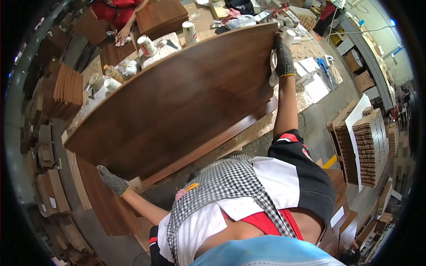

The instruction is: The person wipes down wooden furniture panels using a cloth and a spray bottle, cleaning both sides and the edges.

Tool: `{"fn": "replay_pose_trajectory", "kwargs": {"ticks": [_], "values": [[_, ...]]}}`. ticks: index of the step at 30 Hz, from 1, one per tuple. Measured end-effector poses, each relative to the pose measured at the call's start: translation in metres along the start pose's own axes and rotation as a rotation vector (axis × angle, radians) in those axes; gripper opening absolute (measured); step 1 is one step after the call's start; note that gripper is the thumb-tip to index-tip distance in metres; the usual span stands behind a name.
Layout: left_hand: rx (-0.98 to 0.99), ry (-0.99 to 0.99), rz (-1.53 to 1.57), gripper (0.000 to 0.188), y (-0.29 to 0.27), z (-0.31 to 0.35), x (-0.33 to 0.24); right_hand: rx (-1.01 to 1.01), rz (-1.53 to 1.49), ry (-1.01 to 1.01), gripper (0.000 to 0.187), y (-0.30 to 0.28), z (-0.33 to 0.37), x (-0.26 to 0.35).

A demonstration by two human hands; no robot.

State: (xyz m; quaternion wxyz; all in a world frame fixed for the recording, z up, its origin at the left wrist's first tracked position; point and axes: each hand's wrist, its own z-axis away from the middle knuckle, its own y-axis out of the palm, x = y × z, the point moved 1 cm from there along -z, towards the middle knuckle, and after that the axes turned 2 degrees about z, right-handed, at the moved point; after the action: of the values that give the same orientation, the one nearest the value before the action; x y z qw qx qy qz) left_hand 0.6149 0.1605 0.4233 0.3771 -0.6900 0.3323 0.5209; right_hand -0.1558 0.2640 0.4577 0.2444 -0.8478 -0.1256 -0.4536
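A large dark-brown wooden panel is tilted up in front of me over the workbench, its surface slightly blurred. My right hand, in a grey knit glove with a yellow cuff, is closed on its far right edge. At the near left, my left hand, gloved the same way, is at the panel's lower edge with its fingers lying along it. The panel hides part of that grip. Beneath it, another brown board shows along the bench's near side.
Paper cups, bottles and a scissors-like blue tool lie around the panel on the bench. Across it, another person's hand rests near stacked boards. Brown boards stand at left; cardboard stacks at right.
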Motion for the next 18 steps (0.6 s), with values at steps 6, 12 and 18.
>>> {"fn": "replay_pose_trajectory", "kwargs": {"ticks": [6, 12, 18], "values": [[0.217, 0.180, 0.165, 0.047, -0.028, -0.066, 0.152, -0.325, 0.253, -0.004, 0.053, 0.003, 0.024, 0.024], [-0.001, 0.409, -0.280, 0.054, 0.009, -0.025, 0.039, -0.391, 0.291, -0.266, 0.040, -0.029, 0.048, 0.027], [-0.183, 0.009, 0.532, 0.061, 0.013, -0.003, -0.091, -0.232, -0.039, -0.288, 0.039, -0.026, 0.010, 0.120]]}}
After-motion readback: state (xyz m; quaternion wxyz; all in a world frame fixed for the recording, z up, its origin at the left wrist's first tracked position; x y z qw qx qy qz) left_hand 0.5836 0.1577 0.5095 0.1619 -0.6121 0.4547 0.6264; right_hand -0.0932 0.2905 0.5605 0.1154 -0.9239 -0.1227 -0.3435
